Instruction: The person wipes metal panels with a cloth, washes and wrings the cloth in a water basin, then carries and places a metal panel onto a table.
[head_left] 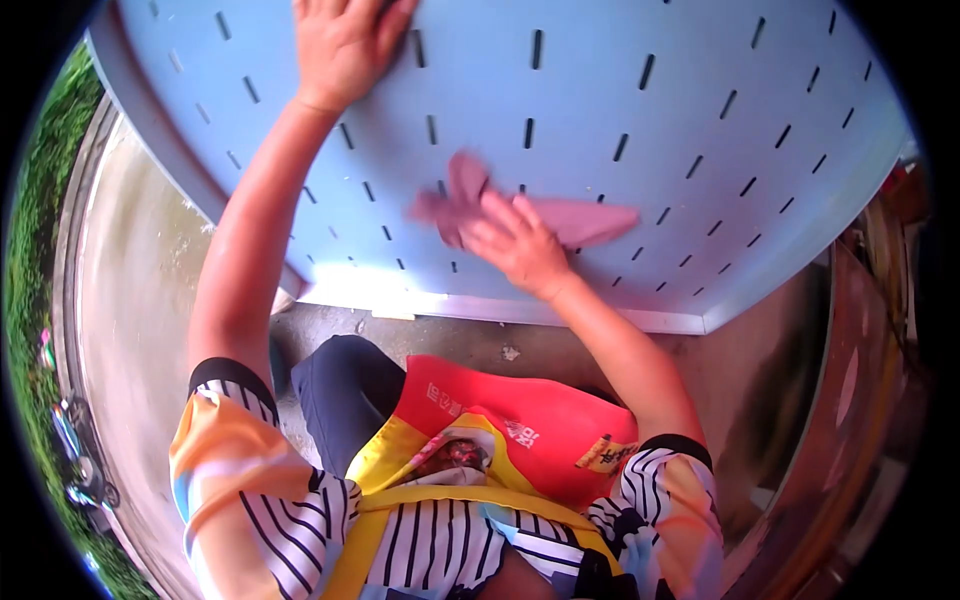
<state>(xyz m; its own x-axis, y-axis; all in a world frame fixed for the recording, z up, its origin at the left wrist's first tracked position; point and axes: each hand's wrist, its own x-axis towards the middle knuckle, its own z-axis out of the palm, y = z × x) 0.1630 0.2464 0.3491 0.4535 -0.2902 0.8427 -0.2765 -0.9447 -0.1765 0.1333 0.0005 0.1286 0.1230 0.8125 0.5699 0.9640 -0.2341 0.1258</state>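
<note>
A large light-blue metal panel (pixel 620 90) with many short slots stands tilted in front of me on the ground. My left hand (pixel 345 45) rests flat with spread fingers on the panel near its top. My right hand (pixel 515 245) presses a pink cloth (pixel 590 220) against the panel's lower middle; the cloth sticks out to both sides of my fingers.
Bare concrete ground (pixel 140 290) stretches to the left, with grass (pixel 40 230) beyond its curb. A parked scooter (pixel 80 460) stands at the lower left. A metal structure (pixel 860 390) rises on the right. I wear a red and yellow apron (pixel 500 430) over a striped shirt.
</note>
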